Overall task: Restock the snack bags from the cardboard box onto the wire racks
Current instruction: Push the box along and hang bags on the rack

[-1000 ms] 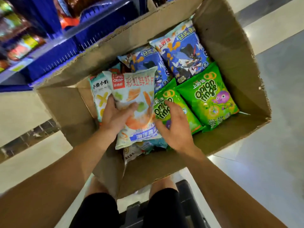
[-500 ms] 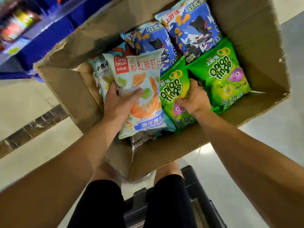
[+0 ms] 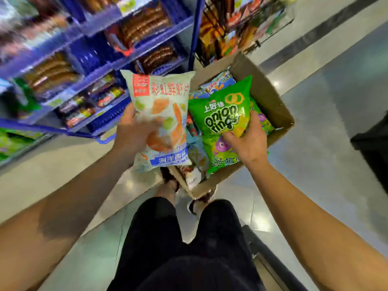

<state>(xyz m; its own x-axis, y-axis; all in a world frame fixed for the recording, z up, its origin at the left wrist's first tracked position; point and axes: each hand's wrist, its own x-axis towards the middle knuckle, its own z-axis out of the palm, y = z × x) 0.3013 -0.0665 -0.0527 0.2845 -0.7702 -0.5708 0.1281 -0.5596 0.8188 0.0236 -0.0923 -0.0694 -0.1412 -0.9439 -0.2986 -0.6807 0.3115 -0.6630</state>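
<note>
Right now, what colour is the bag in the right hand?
Bright green, the onion rings bag, seen best in the head view.

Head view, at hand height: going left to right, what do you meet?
Blue shelving → left hand → pale shrimp chip bag → green onion rings bag → right hand → cardboard box wall → bare floor.

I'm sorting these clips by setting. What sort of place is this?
Most likely a shop aisle, a supermarket or convenience store. Blue shelves hold packaged sausages, a wire rack is packed with snack packs, and a cardboard box of snack bags sits on the polished floor.
</note>
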